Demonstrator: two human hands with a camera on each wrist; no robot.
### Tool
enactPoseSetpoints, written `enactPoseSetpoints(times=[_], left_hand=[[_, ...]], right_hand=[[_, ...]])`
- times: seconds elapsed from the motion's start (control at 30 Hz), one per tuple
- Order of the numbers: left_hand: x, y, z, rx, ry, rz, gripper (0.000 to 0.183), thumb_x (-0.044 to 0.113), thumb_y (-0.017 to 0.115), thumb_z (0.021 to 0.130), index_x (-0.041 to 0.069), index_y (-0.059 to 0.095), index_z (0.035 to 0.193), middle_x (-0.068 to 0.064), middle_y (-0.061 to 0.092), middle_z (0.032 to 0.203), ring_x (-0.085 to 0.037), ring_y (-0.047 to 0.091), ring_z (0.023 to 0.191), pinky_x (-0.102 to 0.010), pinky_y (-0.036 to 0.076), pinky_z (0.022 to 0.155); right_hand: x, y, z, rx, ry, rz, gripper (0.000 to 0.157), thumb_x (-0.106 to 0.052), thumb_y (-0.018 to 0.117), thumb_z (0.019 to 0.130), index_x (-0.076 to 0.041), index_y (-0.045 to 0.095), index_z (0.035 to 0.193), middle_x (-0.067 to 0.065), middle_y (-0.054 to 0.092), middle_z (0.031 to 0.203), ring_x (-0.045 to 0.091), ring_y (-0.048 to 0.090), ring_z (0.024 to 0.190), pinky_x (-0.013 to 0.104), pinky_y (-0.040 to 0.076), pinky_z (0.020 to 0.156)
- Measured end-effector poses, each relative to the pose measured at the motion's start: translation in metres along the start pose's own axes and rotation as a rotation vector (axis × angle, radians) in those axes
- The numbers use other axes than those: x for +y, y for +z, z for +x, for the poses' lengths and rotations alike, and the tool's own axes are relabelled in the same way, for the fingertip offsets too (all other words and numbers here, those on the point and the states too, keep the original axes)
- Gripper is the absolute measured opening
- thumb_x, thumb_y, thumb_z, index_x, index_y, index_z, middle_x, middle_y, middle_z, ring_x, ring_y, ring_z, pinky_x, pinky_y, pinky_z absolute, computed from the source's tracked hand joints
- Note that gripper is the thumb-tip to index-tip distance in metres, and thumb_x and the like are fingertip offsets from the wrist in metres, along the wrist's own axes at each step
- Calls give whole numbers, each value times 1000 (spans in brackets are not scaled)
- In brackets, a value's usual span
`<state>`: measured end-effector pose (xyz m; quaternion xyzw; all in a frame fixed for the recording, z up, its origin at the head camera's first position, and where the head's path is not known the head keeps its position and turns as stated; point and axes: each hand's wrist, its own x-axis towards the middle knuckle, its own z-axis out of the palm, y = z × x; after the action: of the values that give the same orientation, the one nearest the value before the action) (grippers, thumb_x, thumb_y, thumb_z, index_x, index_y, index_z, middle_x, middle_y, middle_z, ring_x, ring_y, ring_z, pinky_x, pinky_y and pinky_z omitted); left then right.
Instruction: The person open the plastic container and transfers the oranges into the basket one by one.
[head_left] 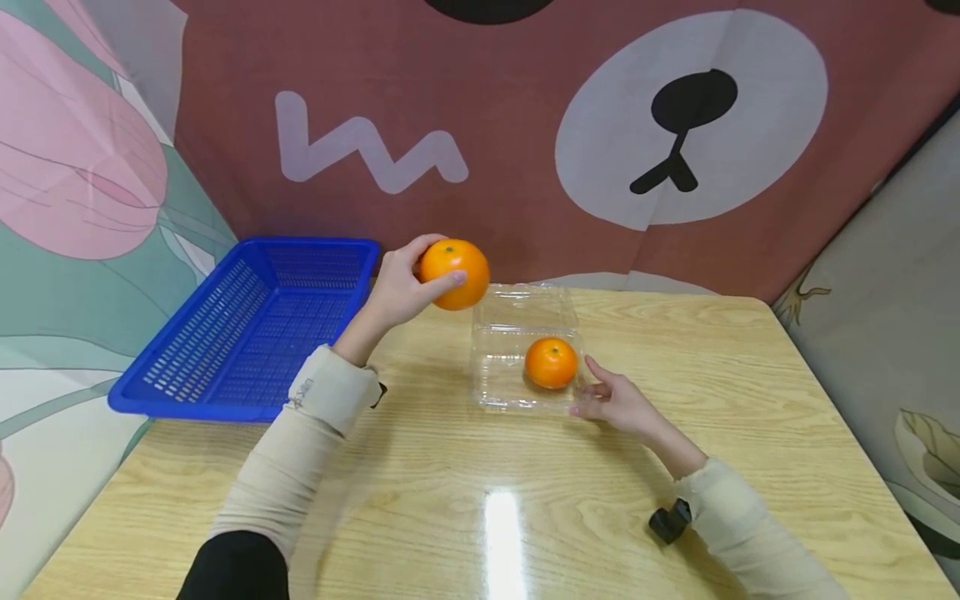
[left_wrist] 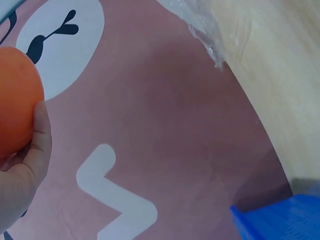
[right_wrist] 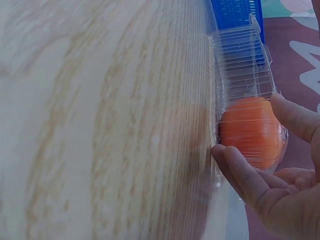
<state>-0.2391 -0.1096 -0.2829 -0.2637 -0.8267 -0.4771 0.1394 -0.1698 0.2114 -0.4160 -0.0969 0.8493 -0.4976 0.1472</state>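
In the head view my left hand point(head_left: 401, 283) grips an orange point(head_left: 459, 279) in the air, thumb across its near side, just beyond the far left corner of a clear plastic clamshell box point(head_left: 498, 379). The left wrist view shows only part of this orange point(left_wrist: 17, 102) and the hand point(left_wrist: 30, 160). The box lies unfolded on the table, its lid part at the back. A second orange point(head_left: 551, 363) sits in the near half, towards the right. My right hand point(head_left: 618, 400) holds the box's right side; in the right wrist view, fingers of the hand point(right_wrist: 280, 195) spread around its wall.
A blue plastic basket point(head_left: 247, 408) with slotted sides stands at the left of the wooden table point(head_left: 420, 500). Behind the table hangs a reddish-brown printed cloth point(head_left: 510, 100). A black device point(head_left: 670, 522) is at the right wrist.
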Motion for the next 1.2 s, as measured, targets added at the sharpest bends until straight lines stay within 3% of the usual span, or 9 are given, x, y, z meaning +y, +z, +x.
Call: enactPoseSetpoints(times=[0.37,0.67,0.9,1.2], left_hand=[[4,-17,2,20,-28,8,44,23,71,78,3,57,115,-12,63,98,-21,58,78,-29,50,67],[3,-35,2,21,-82,51,49,27,70,78,5,55,119,-12,62,102,-21,58,84,-33,50,71],[0,-52,0,75,-67,111,49,28,71,77,5,56,118,-13,63,101,-22,57,82,-29,48,67],[-10,-67,-7,111,-112,139,51,29,70,78,6,55,120,-15,62,104,-24,56,86,-24,46,68]], right_hand=[[0,0,0,-8,-2,17,89,-17,69,81,0,10,144,29,52,119,32,58,101,40,47,84],[-1,1,0,2,0,0,90,-19,71,80,0,10,144,28,53,119,32,58,101,41,46,86],[-1,1,-1,-1,-8,4,89,-18,70,80,1,11,144,28,54,118,31,58,101,40,47,84],[1,1,0,4,-19,-2,89,-17,70,80,1,11,144,28,55,117,29,60,97,37,49,81]])
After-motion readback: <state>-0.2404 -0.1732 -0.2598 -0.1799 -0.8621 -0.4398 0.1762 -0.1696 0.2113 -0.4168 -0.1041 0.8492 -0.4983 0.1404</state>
